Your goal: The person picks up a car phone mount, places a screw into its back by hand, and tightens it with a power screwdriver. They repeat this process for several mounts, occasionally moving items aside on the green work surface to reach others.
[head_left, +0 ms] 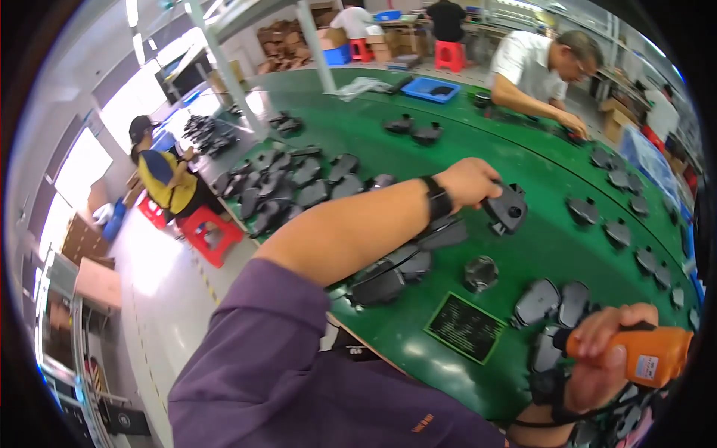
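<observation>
My left hand, a dark band at its wrist, reaches out over the green table with its fingers closed on the edge of a black plastic housing, which it keeps above the surface. In my right hand, at the lower right, is an orange handheld power tool with a black nose. The nose points left, beside several dark housings lying on the table. A round, clear-looking piece stands between my hands. Below it lies a dark printed card with a yellow-green border.
Many dark housings lie grouped at the left; more are spread along the right. A blue tray sits at the far side. Across the table a person in white works; another in yellow and blue sits left, near a red stool.
</observation>
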Motion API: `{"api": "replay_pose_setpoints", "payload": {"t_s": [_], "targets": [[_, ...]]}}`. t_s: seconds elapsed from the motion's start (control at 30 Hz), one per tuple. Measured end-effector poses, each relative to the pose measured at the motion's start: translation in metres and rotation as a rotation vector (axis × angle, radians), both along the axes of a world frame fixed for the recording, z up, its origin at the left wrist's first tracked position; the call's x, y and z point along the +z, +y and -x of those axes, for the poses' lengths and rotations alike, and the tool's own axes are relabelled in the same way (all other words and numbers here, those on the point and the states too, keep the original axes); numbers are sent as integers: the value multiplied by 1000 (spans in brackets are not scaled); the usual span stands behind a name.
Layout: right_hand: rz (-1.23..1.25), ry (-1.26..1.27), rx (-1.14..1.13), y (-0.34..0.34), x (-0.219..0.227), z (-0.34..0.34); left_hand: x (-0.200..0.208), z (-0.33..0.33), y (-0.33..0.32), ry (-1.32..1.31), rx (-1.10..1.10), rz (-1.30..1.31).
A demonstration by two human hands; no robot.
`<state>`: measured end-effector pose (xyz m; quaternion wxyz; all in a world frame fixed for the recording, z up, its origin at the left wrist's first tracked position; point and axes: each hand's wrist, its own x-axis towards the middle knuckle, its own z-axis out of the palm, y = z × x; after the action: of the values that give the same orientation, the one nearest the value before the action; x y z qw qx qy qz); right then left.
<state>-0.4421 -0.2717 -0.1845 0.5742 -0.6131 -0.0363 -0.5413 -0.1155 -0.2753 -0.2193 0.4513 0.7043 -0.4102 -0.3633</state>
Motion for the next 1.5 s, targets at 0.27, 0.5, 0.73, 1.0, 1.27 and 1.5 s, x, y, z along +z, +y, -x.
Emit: {"api": "replay_pose_setpoints", "payload": {"t_s": [0.27,0.5,0.73,1.0,1.27,1.5], "targets": [[-76,65,-234,-3,-4,-3,-68,-111,-94,-242,68,-311],[-24,55,-189,-14,-9,-12,-111,-143,-97,-588,28,-410],[-84,71,-123,-23,-10,0,26,-161,-23,-1015,-243,-448],[-38,99,-95,-30,-4,-5,128,-258,126,-1397,134,-336],[-43,146,-257,-28,-19,-24,168,-339,290,-1639,391,-637],[-90,189,-460,-20,-15,2,105,-370,158,-1723,428,-904]]}}
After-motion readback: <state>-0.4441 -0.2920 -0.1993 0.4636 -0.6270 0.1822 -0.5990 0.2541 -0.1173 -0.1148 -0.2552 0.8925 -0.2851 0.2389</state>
